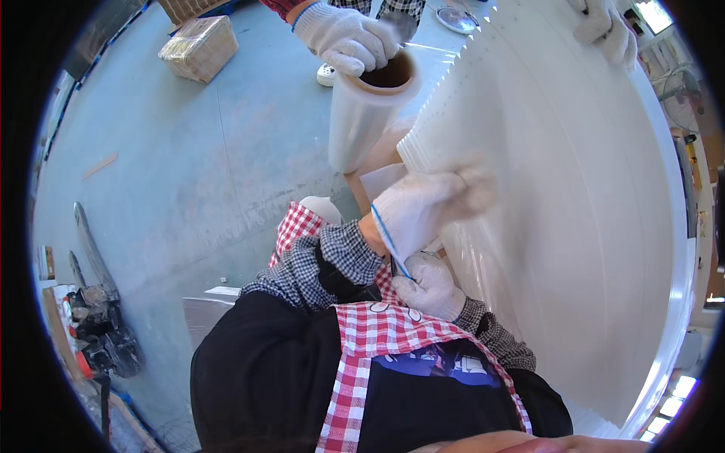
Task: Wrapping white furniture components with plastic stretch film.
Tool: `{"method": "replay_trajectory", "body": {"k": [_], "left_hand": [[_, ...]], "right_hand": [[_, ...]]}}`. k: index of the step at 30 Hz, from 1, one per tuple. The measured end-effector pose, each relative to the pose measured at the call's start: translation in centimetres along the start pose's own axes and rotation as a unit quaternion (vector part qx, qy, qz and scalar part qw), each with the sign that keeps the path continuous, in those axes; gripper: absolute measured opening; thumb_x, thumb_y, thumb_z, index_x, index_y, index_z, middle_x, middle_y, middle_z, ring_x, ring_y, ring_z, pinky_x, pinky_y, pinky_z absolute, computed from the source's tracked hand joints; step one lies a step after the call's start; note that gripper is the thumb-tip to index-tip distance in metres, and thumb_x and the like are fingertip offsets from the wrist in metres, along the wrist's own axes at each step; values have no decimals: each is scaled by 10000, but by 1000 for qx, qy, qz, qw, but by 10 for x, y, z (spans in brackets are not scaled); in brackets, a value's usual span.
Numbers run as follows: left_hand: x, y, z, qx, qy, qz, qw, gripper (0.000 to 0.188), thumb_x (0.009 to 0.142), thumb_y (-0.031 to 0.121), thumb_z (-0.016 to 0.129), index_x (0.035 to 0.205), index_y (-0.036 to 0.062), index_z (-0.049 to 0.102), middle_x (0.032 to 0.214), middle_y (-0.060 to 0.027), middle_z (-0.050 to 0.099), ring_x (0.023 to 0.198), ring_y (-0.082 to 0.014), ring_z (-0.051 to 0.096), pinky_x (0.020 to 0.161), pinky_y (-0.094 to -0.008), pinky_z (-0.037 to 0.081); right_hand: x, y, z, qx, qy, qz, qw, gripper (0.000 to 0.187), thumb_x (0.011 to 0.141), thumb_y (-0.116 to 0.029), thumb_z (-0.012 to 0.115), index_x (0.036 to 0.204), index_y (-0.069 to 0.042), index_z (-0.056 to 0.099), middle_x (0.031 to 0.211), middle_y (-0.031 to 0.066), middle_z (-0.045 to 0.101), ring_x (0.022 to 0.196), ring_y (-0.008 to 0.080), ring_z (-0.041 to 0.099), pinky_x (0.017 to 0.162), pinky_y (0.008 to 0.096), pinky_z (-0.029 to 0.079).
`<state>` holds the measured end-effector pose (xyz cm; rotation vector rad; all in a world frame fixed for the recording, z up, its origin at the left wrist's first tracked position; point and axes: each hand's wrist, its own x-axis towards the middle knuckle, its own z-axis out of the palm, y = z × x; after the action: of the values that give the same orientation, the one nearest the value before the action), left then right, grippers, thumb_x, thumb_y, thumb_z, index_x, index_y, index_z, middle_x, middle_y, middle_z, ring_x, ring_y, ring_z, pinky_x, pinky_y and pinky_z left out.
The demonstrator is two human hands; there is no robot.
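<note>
My left hand (432,205), in a white knit glove, reaches across to the right over a stack of pale sheets (574,204). Motion smears its fingers. Just below its wrist is my right hand (430,291), also gloved and closed. It appears to pinch the blue-trimmed cuff (394,245) of the left glove, which is stretched down toward it. Ahead, a co-worker's gloved hand (347,38) grips the top rim of an upright roll of clear film (359,121) with a brown cardboard core (389,79).
A second pair of gloved hands (608,30) rests on the stack's far right. A wrapped carton (200,49) stands on the blue-grey floor (166,158). A pallet jack (102,325) is at the left. The stack's jagged edge (438,98) runs beside the film roll.
</note>
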<state>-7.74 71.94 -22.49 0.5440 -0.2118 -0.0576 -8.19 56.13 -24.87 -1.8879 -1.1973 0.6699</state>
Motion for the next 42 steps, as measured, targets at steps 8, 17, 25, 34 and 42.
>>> {"method": "replay_trajectory", "body": {"k": [8, 17, 25, 34, 42], "left_hand": [[8, -3, -1, -251, 2, -168, 953, 587, 1047, 451, 403, 1435, 11, 407, 1395, -263, 506, 1193, -319, 558, 904, -401, 542], [13, -55, -53, -156, -77, -121, 977, 614, 1031, 386, 439, 1446, -58, 357, 1456, -294, 418, 1202, -399, 556, 1019, -480, 441], [17, -40, -42, 111, 198, -209, 951, 599, 998, 471, 469, 1382, 11, 466, 1288, -232, 560, 1025, -308, 639, 846, -404, 536], [7, 21, 33, 458, 302, -57, 834, 332, 932, 248, 653, 1121, -25, 653, 993, -102, 692, 856, -132, 622, 732, -291, 503], [43, 112, 80, 948, 139, 7, 285, 527, 774, 427, 699, 1170, 86, 626, 976, -206, 688, 957, -326, 652, 835, -472, 488]], "right_hand": [[0, -3, -4, 33, -11, 40, 999, 274, 866, -257, 630, 770, -1, 606, 739, 203, 631, 697, 395, 637, 655, 449, 506], [9, -8, 7, 76, -63, 58, 993, 354, 906, -230, 655, 667, -6, 522, 578, 150, 516, 504, 258, 495, 531, 404, 422], [20, -11, -3, -14, -82, -31, 996, 342, 900, -280, 636, 709, -7, 560, 681, 206, 596, 669, 389, 615, 626, 455, 485], [21, -18, 14, 145, 31, -79, 986, 204, 895, -203, 642, 901, 0, 623, 825, 168, 647, 800, 285, 656, 733, 379, 508], [58, 35, 29, 221, 195, 62, 954, 291, 961, -257, 579, 1083, 5, 608, 991, 86, 674, 963, 205, 651, 844, 350, 504]]}}
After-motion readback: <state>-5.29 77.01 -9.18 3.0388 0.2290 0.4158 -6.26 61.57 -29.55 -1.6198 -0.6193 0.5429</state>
